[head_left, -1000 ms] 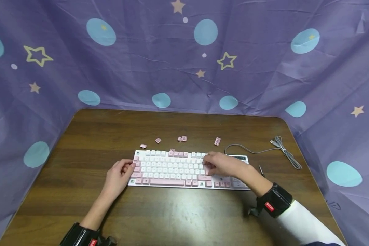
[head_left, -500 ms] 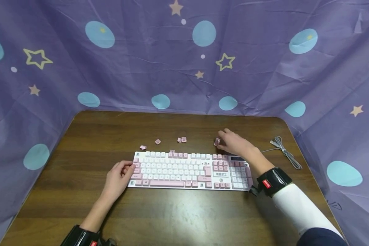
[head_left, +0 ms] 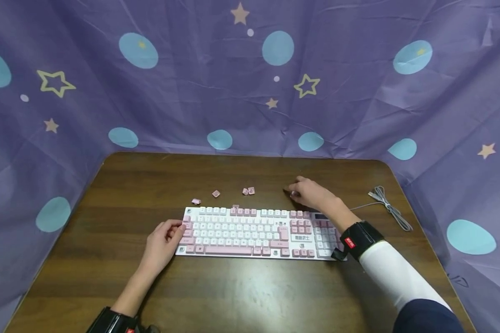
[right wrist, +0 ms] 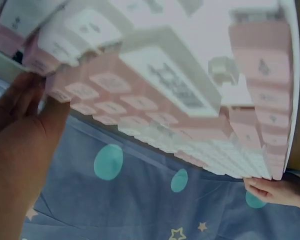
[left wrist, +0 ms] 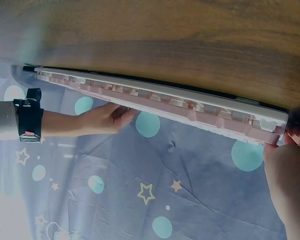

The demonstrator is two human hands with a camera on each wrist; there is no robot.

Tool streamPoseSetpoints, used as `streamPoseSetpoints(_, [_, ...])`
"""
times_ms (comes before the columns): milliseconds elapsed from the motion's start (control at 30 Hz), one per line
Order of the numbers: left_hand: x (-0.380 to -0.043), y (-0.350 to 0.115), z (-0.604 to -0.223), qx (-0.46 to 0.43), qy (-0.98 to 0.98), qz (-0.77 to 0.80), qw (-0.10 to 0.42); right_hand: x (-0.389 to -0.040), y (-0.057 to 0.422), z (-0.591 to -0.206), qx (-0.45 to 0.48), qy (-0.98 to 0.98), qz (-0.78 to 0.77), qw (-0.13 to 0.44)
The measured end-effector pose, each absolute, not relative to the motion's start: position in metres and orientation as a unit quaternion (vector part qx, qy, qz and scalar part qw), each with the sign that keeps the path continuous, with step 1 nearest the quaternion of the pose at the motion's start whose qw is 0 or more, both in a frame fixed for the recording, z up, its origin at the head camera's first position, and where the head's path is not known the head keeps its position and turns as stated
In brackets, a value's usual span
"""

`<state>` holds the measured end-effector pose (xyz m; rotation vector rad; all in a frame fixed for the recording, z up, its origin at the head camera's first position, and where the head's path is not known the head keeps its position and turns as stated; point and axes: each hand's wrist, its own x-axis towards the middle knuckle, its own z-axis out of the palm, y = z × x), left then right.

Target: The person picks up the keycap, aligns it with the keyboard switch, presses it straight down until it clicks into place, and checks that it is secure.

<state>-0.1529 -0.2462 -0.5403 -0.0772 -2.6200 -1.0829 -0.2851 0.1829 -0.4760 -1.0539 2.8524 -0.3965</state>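
A white and pink keyboard [head_left: 229, 250] lies on the wooden table, its keys facing up. My left hand [head_left: 162, 243] grips its left edge; in the left wrist view, the thumb and fingers of that left hand [left wrist: 292, 170] meet at the keyboard's corner. Beyond the keyboard's back edge, my right hand [head_left: 312, 192] has its fingertips curled down around a small pink keycap [head_left: 294, 193], mostly hidden by the fingers. Several switch spots on the keyboard show no cap. In the right wrist view, the keyboard covers the right hand's [right wrist: 20, 135] fingertips.
Behind the keyboard lie loose pink keycaps: one cap [head_left: 196, 201] by its back left corner, another cap [head_left: 216, 194] further right, and a pair of caps [head_left: 248, 191] side by side. A grey coiled cable [head_left: 389, 208] rests at the right. A purple patterned cloth [head_left: 250, 111] hangs behind the table.
My right hand has left the keyboard's right part, reached to the keycap behind it, and closed its fingers there. The left hand keeps its grip on the left edge.
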Motion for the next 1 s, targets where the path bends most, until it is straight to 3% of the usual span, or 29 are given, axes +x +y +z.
streamPoseSetpoints(233, [-0.153, -0.245, -0.538, -0.025, -0.912, -0.380, 0.150, -0.284, 0.190, -0.478, -0.353, 0.917, -0.184, -0.012])
streamPoseSetpoints(500, [-0.153, -0.246, -0.538, -0.024, -0.915, -0.377, 0.142, -0.279, 0.197, -0.478, -0.342, 0.913, -0.221, -0.008])
streamPoseSetpoints(833, [-0.153, -0.245, -0.539, -0.028, -0.911, -0.381, 0.154, -0.273, 0.203, -0.479, -0.371, 0.905, -0.202, -0.058])
streamPoseSetpoints(1000, [-0.153, -0.245, -0.538, -0.023, -0.911, -0.381, 0.154, -0.268, 0.201, -0.478, -0.358, 0.907, -0.218, -0.046])
